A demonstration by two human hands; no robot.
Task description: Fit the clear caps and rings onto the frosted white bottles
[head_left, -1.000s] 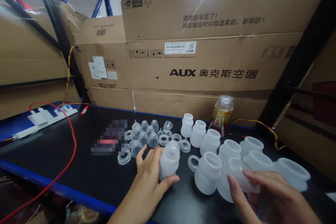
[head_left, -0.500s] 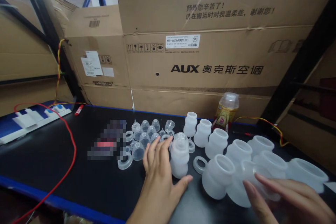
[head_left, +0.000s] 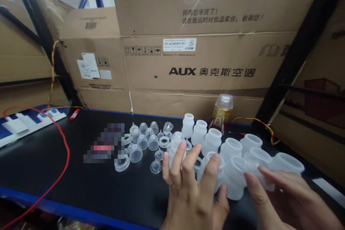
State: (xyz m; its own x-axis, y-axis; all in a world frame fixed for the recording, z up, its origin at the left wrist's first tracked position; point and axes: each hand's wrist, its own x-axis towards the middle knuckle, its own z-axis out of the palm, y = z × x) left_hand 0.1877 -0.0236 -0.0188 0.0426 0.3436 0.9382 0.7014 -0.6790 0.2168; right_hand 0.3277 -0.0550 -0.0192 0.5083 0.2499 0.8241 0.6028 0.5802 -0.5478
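Left hand (head_left: 192, 190) raised over the black table (head_left: 81, 179), fingers spread and open, tips lying against an assembled frosted bottle (head_left: 175, 149) and the open bottle (head_left: 208, 167) just right of it. Right hand (head_left: 280, 197) curled around a tilted frosted bottle (head_left: 250, 172), thumb and fingers pinching its side. More open bottles (head_left: 231, 147) in a row behind; small clear caps (head_left: 147, 140) clustered left.

Head-worn camera looks forward and down, seemingly close over the table (head_left: 81, 183).
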